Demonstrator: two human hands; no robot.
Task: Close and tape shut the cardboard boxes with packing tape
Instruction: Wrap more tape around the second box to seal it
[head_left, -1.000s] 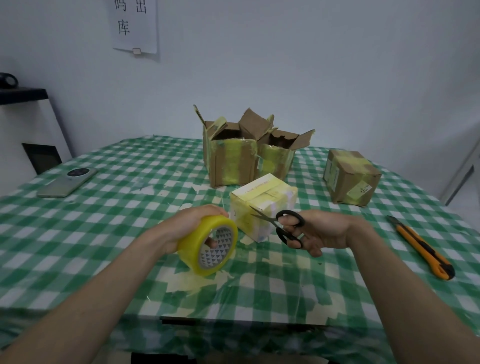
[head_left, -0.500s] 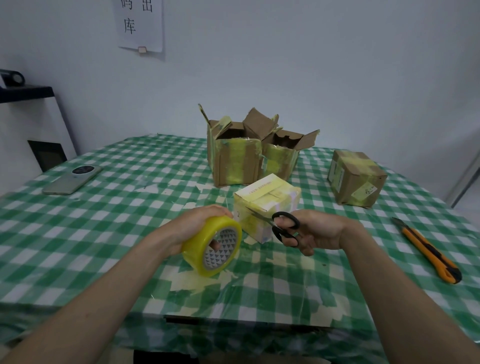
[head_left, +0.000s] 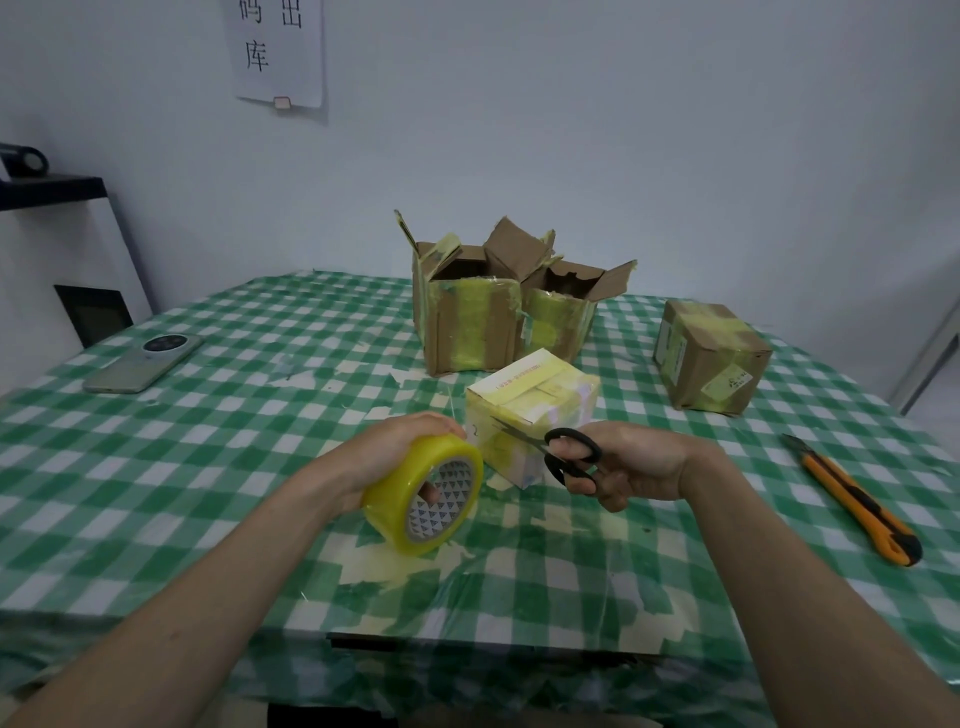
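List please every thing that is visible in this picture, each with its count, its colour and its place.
small box: 1, white with yellow tape, table centre, closed
open boxes: 2, brown with yellow tape, behind the small box, flaps up
taped box: 1, brown, far right, closed
tape roll: 1, yellow, in the left hand
scissors: 1, black handles, in the right hand, blades at the small box
utility knife: 1, orange and black, right side of the table
phone: 1, grey, left side
tablecloth: 1, green and white check
paper sign: 1, white, on the wall
left hand: grip on the tape roll
right hand: grip on the scissors
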